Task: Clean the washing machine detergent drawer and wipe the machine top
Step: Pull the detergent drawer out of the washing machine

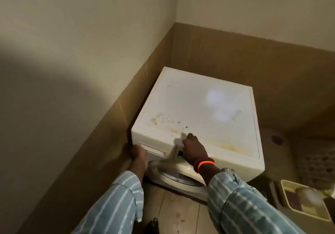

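White front-loading washing machine (197,118) pushed into a room corner, its left side close against a tan tiled lower wall (112,125), cream paint above. Machine top (199,103) flat, white, glossy, with a pale reflected glare toward the back right. Brownish stains and small dark specks (168,121) scattered near the front left corner of the top; a yellowish smear (228,146) along the front edge toward the right. Detergent drawer (154,149) at the upper left of the front panel, appearing closed or nearly so. Round door (179,175) below it, partly hidden by the arms.

Left hand (138,156) at the machine's front left corner, just beside the drawer's left end, fingers curled; cannot tell whether that grip has hold of the drawer front or only rests on it. Right hand (193,147) over the front edge of the top, just right of the drawer, fingers curled into a loose fist with nothing visibly held, knuckles touching or almost touching the edge. Orange bracelet and beads (204,164) on the right wrist; striped pale-blue sleeves on both arms.

Wood-plank floor (181,213) in front of the machine. Low cream tray (304,200) on the floor at the right, holding blurred items. Dim lighting, broad shadow over the left wall.
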